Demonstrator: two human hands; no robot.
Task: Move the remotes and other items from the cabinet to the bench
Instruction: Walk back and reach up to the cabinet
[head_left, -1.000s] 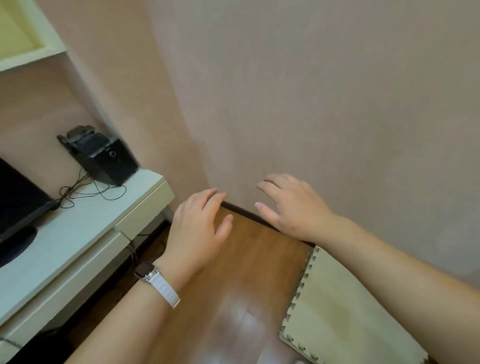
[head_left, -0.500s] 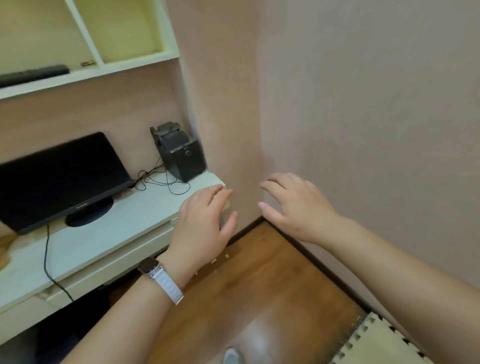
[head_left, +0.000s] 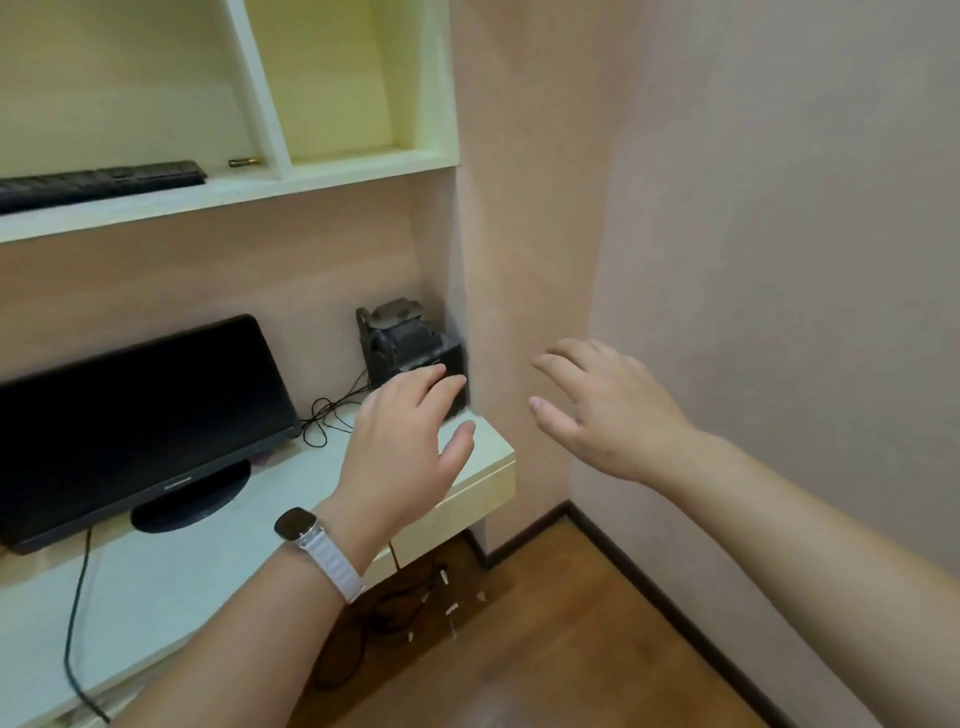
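1. The left hand (head_left: 405, 447), with a white-strapped wristwatch (head_left: 311, 545) on its wrist, was raised over the right end of the pale white desk ledge (head_left: 182, 571). Its fingers were straight and loosely fanned, thumb out to the side, and it held nothing. It looked like a hand carried ready for a reach, not one set on any object.

2. The right hand (head_left: 608, 410) hung in the air in front of the pink plastered wall (head_left: 779, 260). It was likewise loose and spread, its fingers slightly drooped, and empty. It touched nothing.

3. The task's things lay above both hands, in the left compartment of the pale cream open-fronted wooden cabinet (head_left: 363, 166).
   - A long flat black keyed bar (head_left: 98, 184) rested lengthwise along the shelf. Whether it was a remote or a keyboard could not be told.
   - A small brass-coloured cylinder (head_left: 244, 162), possibly a battery, lay just beside the upright divider.
   - The right compartment showed nothing inside.

4. Both items lay near the shelf's front edge, probably so they could be taken easily. Neither hand was near them yet.

5. Below the shelf, a black flat-screen monitor (head_left: 130, 415) stood on its round foot on the ledge. A black boxy device (head_left: 410, 348) was tucked into the corner, with thin black cables (head_left: 327, 415) trailing from it.

6. The bench was not in view, so I judged the carrying had not begun here.
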